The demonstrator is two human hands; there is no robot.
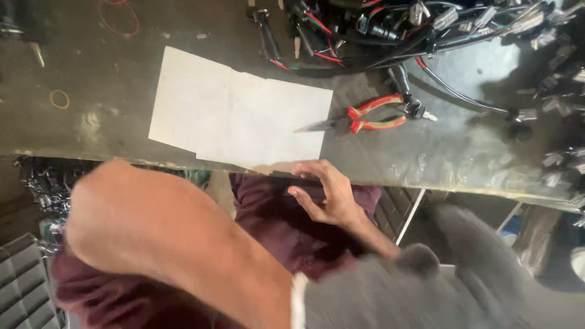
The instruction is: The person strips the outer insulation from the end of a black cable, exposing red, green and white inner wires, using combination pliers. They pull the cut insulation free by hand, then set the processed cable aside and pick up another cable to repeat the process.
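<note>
We see one hand point(326, 195) at the near edge of the workbench point(109, 131), fingers loosely spread and gripping nothing, its fingertips touching the bench lip just below the two overlapping white paper sheets point(237, 113). Which hand it is we cannot tell, and the other is hidden behind a blurred forearm point(170, 237). Red-handled needle-nose pliers point(359, 120) lie flat just beside the paper, tip resting on its corner, within easy reach. A black wiring harness point(414, 30) is heaped at the far side.

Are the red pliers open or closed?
Open a little. The pliers' red handles spread apart on the bench, though the pointed tips meet.
</note>
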